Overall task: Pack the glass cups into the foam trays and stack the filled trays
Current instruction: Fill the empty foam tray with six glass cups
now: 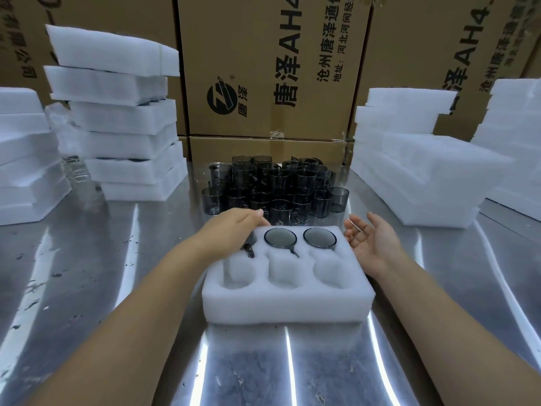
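Press dark glass cup (248,249) into ten-o'clock pocket of foam tray (288,306) with flat, uncurled left hand (234,230); steady three-o'clock edge with splayed, empty right hand (371,244).

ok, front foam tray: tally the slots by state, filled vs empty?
Slots with a glass cup in plain view: 2
Slots with a cup mostly covered by the left hand, handle showing: 1
Empty slots: 3
Total: 6 slots in the foam tray
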